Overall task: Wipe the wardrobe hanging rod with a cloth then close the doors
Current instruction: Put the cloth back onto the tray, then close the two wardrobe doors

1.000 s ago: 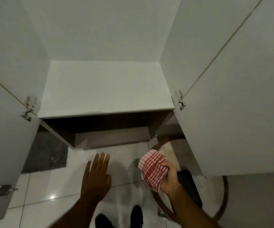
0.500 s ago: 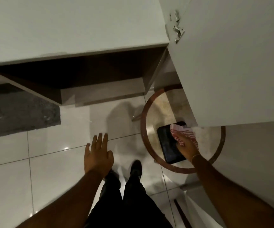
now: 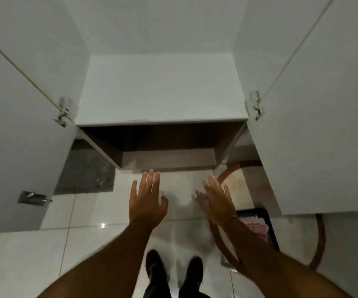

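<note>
Both white wardrobe doors stand swung wide: the left door point(image 3: 16, 134) and the right door point(image 3: 315, 130), each with a metal hinge at its inner edge. Between them lies the wardrobe's white floor panel point(image 3: 160, 91). The hanging rod is out of view. My left hand point(image 3: 146, 201) and my right hand point(image 3: 215, 201) are raised in front of the opening, fingers spread, holding nothing. The red-and-white checked cloth point(image 3: 256, 226) lies on a black tray point(image 3: 269, 216) down at the right, partly behind my right forearm.
A round wood-rimmed table point(image 3: 302, 237) carries the tray under the right door. A metal handle point(image 3: 34, 197) sticks out of the left door's lower edge. A dark grey mat point(image 3: 85, 175) lies on the glossy white floor tiles point(image 3: 34, 254). My black shoes point(image 3: 173, 269) show below.
My right hand put the checked cloth down on the black tray and came back up empty. My view tilted down to the table and rose again to the wardrobe opening.
</note>
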`<act>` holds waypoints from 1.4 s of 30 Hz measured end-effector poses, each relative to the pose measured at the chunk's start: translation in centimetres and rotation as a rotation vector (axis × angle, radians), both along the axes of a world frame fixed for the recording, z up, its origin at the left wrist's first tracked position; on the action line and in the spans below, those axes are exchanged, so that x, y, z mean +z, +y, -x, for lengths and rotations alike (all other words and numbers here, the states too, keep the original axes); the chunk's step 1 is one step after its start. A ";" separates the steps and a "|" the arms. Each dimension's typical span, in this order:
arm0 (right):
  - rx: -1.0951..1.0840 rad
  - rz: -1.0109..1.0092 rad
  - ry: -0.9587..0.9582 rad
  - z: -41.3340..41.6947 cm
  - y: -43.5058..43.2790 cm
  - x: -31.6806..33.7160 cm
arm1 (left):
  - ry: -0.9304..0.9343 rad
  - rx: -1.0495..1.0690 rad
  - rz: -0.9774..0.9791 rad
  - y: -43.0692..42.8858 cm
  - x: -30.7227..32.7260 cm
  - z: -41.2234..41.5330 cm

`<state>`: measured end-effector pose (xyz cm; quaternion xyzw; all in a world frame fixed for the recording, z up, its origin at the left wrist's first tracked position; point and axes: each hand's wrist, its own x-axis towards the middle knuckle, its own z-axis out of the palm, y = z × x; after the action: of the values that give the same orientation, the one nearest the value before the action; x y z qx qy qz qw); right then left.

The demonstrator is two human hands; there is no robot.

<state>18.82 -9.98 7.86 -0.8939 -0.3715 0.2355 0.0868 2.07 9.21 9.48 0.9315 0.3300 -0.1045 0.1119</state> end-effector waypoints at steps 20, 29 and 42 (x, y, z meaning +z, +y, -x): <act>-0.054 -0.701 -1.145 -10.8 22.8 56.4 | -0.806 0.041 -0.767 17.1 50.8 -11.4; -0.125 -0.882 -1.307 -9.0 21.5 69.4 | -1.010 0.062 -0.961 17.6 62.5 -9.3; -0.256 -1.231 -1.240 -6.9 14.0 70.9 | -1.164 -0.171 -0.873 13.5 64.2 -12.9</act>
<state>25.70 4.07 78.77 -0.6900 -0.3097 -0.5454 0.3613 14.92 22.73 73.67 0.8185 0.1547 0.5400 -0.1206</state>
